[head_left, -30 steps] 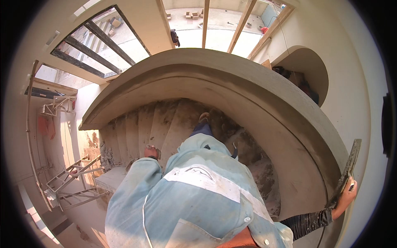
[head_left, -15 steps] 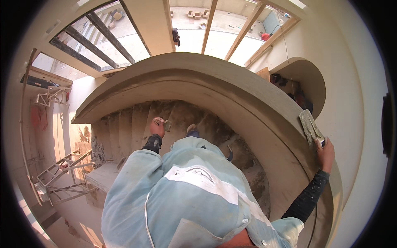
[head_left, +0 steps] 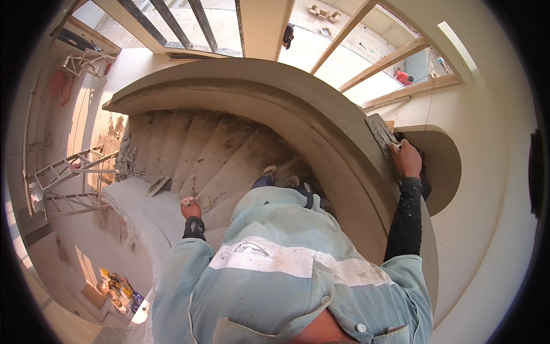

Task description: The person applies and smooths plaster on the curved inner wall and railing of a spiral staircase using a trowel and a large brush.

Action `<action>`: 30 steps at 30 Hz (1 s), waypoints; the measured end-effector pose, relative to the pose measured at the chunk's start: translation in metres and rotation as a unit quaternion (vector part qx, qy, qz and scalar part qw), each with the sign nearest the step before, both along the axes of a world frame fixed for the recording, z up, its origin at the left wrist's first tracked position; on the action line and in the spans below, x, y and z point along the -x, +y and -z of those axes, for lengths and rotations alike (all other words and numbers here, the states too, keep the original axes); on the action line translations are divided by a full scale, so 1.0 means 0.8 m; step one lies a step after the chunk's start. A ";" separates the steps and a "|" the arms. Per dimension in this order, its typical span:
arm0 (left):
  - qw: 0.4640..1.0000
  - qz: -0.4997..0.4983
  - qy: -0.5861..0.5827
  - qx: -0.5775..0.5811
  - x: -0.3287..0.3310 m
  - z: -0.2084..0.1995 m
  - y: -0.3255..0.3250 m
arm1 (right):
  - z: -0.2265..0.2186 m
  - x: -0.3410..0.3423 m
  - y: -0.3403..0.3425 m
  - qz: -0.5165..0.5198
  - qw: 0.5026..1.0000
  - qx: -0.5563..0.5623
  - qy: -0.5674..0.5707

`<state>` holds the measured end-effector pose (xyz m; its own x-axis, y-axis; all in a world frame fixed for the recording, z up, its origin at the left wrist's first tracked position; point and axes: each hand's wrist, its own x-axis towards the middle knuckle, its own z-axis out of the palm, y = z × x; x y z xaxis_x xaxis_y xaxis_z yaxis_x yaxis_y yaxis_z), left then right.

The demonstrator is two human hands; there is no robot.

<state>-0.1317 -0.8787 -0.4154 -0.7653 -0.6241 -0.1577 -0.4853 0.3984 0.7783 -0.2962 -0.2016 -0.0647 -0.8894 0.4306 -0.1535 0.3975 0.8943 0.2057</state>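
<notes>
My right hand (head_left: 408,159) is closed round the handle of a plastering trowel (head_left: 379,135). Its long flat blade, smeared with grey mortar, lies against the top of a curved, plastered stair wall (head_left: 269,74). On the left, my left hand (head_left: 191,210) is held out over the stairs, fingers closed on a small scraper (head_left: 205,202). The scraper's grey blade blends with the steps behind it, so its outline is hard to make out.
Concrete steps (head_left: 189,143) curve down inside the wall; my shoes (head_left: 270,171) stand on them. A wood piece (head_left: 157,186) lies on the low left ledge (head_left: 132,198). Beyond are a metal frame (head_left: 74,172), a wall niche (head_left: 450,166), barred openings and a person in red (head_left: 403,77).
My right hand and the trowel have moved away from me along the wall top. My left hand has come back lower and to the left. The whole view has turned and shifted.
</notes>
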 end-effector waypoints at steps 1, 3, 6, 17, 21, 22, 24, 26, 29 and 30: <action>0.998 -0.050 0.004 -0.033 -0.019 0.007 -0.022 | 0.013 0.034 -0.010 0.000 1.000 0.028 -0.010; 0.981 -0.158 -0.013 -0.116 -0.051 0.001 -0.029 | 0.045 0.086 -0.033 -0.040 0.998 0.053 0.001; 0.946 -0.254 -0.035 -0.201 -0.092 -0.055 0.027 | 0.084 0.143 -0.054 -0.076 0.994 0.074 -0.008; 0.931 -0.261 -0.253 -0.024 -0.326 -0.170 0.126 | 0.231 0.332 -0.253 -0.215 0.951 0.219 0.028; 0.934 -0.177 -0.309 0.025 -0.322 -0.198 0.131 | 0.291 0.375 -0.318 -0.187 0.948 0.258 -0.016; 0.936 -0.171 -0.306 0.029 -0.315 -0.206 0.131 | 0.285 0.372 -0.318 -0.170 0.946 0.276 -0.024; 0.947 -0.158 -0.278 0.028 -0.291 -0.211 0.116 | 0.275 0.368 -0.314 -0.136 0.940 0.310 -0.040; 0.960 -0.152 -0.235 0.020 -0.268 -0.208 0.109 | 0.260 0.359 -0.295 -0.170 0.942 0.287 -0.038; 0.983 -0.113 -0.147 0.000 -0.229 -0.180 0.098 | 0.239 0.342 -0.251 -0.178 0.948 0.262 -0.034; 0.990 -0.068 -0.123 0.006 -0.214 -0.172 0.089 | 0.247 0.330 -0.231 -0.165 0.950 0.263 -0.043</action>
